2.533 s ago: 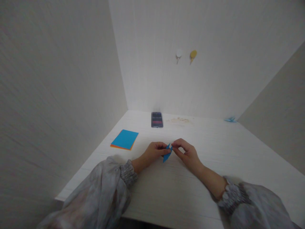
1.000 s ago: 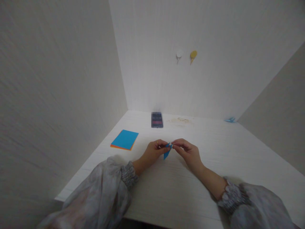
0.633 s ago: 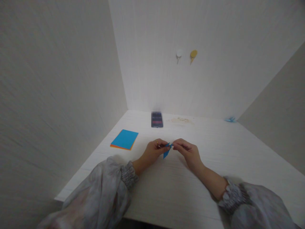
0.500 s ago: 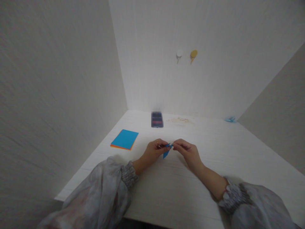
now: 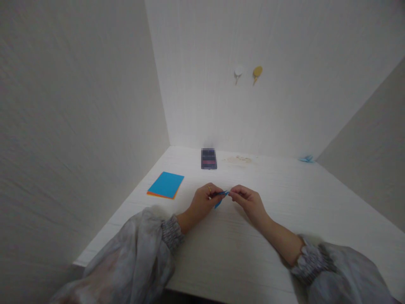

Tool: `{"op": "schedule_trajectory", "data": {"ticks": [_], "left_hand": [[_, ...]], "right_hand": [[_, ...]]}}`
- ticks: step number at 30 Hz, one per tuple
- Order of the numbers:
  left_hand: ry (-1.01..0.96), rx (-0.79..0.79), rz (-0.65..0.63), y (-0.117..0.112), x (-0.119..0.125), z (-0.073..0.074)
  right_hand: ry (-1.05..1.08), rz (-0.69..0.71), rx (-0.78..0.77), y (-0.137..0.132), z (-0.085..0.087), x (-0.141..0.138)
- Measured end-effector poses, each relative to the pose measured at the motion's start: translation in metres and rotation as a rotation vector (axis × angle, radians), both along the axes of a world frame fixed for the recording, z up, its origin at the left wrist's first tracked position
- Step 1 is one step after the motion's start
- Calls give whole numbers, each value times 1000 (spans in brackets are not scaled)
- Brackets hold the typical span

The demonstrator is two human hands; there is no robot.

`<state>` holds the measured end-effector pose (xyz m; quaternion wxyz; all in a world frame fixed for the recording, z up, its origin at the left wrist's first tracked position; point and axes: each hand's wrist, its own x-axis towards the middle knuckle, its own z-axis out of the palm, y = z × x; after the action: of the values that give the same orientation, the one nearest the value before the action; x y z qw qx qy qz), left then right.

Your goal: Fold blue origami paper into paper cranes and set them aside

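Observation:
Between my two hands is a small folded piece of blue paper (image 5: 218,204), held just above the white table. My left hand (image 5: 207,198) pinches it between thumb and fingers, and a ring shows on one finger. The fingertips of my right hand (image 5: 245,197) are pinched together at the paper's right tip. Part of the paper is hidden behind the left fingers. To the left of my left hand lies a stack of square paper sheets (image 5: 166,185), blue on top with orange edges below.
Near the back wall stands a dark, blurred-out object (image 5: 209,159). A light blue folded paper piece (image 5: 306,159) lies in the back right corner. White and yellow hooks (image 5: 257,71) are on the back wall. Walls enclose the table (image 5: 240,261) left, right and behind.
The folded blue paper has tilted, so less of its lower flap shows below the left fingers. Both hands stay nearly in place, the right fingertips shifting slightly.

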<state>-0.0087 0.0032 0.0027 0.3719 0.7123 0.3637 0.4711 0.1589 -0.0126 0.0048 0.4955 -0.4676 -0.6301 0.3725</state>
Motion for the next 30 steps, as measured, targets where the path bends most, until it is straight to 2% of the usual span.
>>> {"op": "schedule_trajectory", "data": {"ticks": [4,9,13,21,30], "left_hand": [[16,6,-23,0,0,0],[28,-2,-49,0,0,-1],[34,-14,-69,1,-1,-2],[-15,-101,-102,3,1,-5],[-119,-180,-89,2,3,-4]], "right_hand": [[63,39,-68,-1,3,-1],[29,64,-81,0,4,-1],[-54,72,-38,0,3,-1],[-252,30,139,1,3,0],[-222,56,98,-1,5,0]]}}
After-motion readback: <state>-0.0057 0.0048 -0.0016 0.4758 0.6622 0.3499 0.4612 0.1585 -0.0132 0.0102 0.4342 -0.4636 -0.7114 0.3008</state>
